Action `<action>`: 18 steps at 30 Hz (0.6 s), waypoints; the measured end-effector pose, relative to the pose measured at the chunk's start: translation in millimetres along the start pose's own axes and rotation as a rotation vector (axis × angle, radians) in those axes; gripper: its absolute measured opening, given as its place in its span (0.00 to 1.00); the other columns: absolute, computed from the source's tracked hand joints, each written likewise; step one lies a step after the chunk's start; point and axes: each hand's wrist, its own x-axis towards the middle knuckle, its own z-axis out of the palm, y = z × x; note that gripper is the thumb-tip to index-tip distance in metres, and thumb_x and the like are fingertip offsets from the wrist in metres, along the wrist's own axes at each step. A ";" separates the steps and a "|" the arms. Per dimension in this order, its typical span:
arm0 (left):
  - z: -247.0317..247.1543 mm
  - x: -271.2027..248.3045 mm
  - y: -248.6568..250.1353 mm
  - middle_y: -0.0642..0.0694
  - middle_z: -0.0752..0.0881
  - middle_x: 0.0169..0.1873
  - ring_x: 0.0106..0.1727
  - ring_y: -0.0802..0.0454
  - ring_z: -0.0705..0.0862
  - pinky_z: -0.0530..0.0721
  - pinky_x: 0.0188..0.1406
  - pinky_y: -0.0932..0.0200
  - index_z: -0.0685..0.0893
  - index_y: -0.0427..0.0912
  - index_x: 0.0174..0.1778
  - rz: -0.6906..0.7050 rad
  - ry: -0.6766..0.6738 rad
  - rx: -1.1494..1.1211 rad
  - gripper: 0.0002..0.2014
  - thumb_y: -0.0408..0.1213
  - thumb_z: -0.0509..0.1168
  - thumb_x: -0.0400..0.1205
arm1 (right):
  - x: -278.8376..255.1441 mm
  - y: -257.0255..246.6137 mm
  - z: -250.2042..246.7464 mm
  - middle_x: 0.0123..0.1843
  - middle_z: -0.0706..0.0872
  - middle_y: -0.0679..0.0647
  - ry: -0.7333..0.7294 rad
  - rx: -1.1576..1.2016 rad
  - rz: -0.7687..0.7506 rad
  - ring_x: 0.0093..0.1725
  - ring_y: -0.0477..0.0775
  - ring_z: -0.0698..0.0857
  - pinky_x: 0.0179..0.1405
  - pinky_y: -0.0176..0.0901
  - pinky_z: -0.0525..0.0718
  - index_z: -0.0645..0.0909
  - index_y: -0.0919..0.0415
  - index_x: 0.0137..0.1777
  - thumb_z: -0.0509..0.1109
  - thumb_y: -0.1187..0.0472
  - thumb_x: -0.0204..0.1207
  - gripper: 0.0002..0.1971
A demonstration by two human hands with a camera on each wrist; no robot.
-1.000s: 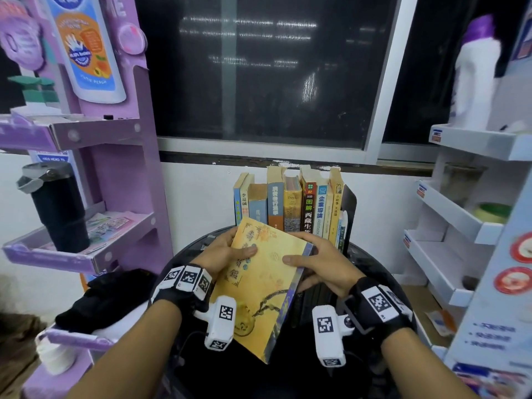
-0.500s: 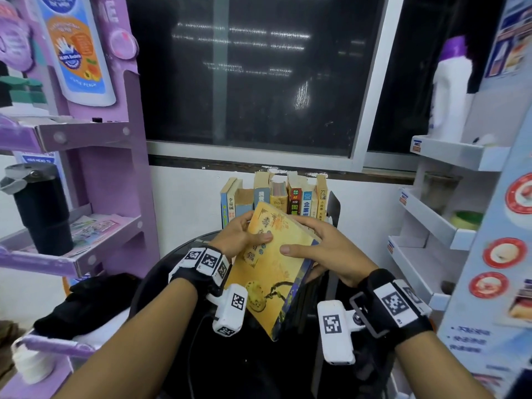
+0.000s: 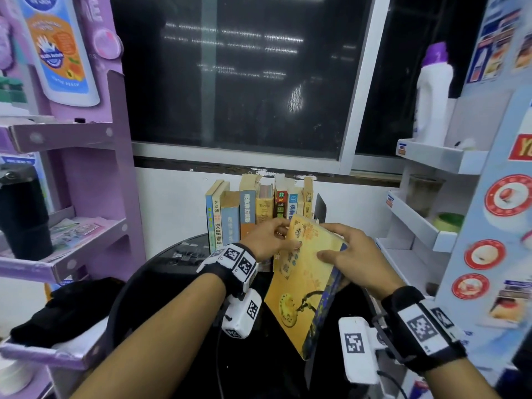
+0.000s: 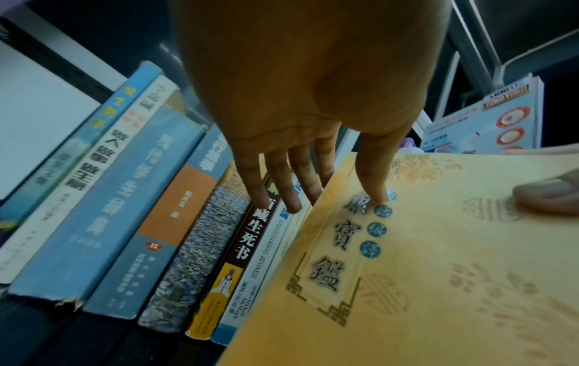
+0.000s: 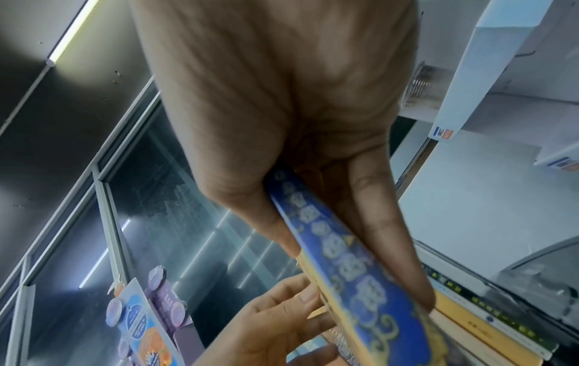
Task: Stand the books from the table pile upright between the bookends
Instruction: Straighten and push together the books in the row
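1. The yellow book (image 3: 306, 279) had moved up and away from the person since the earlier frames: a second before it was held low over the desk (image 3: 178, 254), and now its top corner reached the spines of the row (image 3: 259, 208), by the row's right end.
2. The left hand (image 3: 266, 240) had shifted with it from the cover's left edge to the top corner; the right hand (image 3: 349, 259) kept its place on the spine side.
3. The book was tilted, its cover facing up and left, its lower corner hanging above the desk.
4. The cover was yellow-orange with dark Chinese characters in a bordered panel, blue roundels beside them and a faint flower pattern; the spine was blue with pale rounded characters.
5. The left thumb (image 4: 374, 178) pressed on the cover, while the fingers (image 4: 288, 190) reached behind the book's edge onto the standing spines, so the hand pinched the book.
6. The right hand gripped the spine, thumb (image 5: 250, 198) on the cover and fingers behind.
7. The row stood upright at the back of the desk by the wall, with a dark bookend (image 3: 320, 207) at its right end.
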 end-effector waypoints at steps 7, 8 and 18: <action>20.4 24.3 8.1 0.51 0.75 0.71 0.74 0.51 0.70 0.69 0.75 0.48 0.71 0.52 0.74 0.279 0.349 0.590 0.27 0.46 0.68 0.78 | 1.9 12.1 -31.3 0.45 0.90 0.53 0.073 -0.025 0.046 0.38 0.55 0.91 0.27 0.53 0.90 0.78 0.47 0.62 0.74 0.66 0.74 0.20; 22.1 29.4 8.8 0.50 0.74 0.71 0.75 0.50 0.68 0.66 0.77 0.48 0.70 0.51 0.74 0.319 0.373 0.651 0.28 0.46 0.68 0.78 | 3.4 13.8 -35.3 0.44 0.90 0.52 0.081 -0.032 0.046 0.37 0.54 0.91 0.29 0.54 0.91 0.79 0.47 0.61 0.74 0.66 0.74 0.19; 44.2 78.5 15.4 0.48 0.65 0.77 0.82 0.47 0.56 0.50 0.83 0.44 0.62 0.46 0.79 0.383 0.435 0.984 0.41 0.53 0.70 0.72 | 21.6 24.8 -60.2 0.39 0.88 0.49 0.142 -0.059 0.058 0.28 0.47 0.89 0.18 0.42 0.84 0.77 0.48 0.65 0.73 0.67 0.76 0.20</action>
